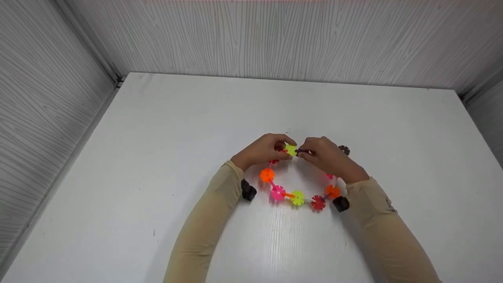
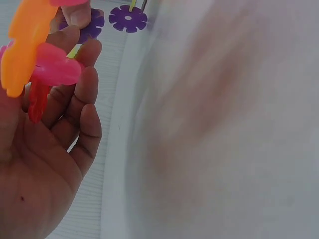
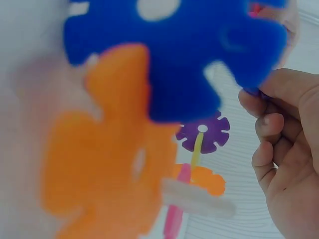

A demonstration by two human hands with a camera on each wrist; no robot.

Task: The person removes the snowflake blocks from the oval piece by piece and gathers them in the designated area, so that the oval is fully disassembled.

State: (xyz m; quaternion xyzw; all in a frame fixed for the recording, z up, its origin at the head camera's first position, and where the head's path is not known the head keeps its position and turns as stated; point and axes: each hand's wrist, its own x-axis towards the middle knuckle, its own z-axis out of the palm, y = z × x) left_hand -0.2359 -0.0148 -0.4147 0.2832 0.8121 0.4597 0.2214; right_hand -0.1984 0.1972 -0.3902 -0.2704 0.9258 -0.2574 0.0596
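Slotted plastic flower discs are joined in a curved chain, with an orange disc (image 1: 267,175), a pink disc (image 1: 278,192), a yellow disc (image 1: 298,198) and a red disc (image 1: 318,203) along its near side. My left hand (image 1: 264,150) pinches another yellow disc (image 1: 290,149) at the chain's far side. Close against it, my right hand (image 1: 328,156) pinches a purple disc (image 2: 93,26) by its edge. Fingers hide most of that purple disc and where the two meet. Large and blurred in the right wrist view are a blue disc (image 3: 189,64) and an orange disc (image 3: 109,149).
Beyond my right hand a dark disc (image 1: 344,150) shows, purple in the wrist views. Black wrist mounts (image 1: 248,191) sit at both cuffs. The white table (image 1: 188,118) meets wood-grained panels (image 1: 251,39) at the back and sides.
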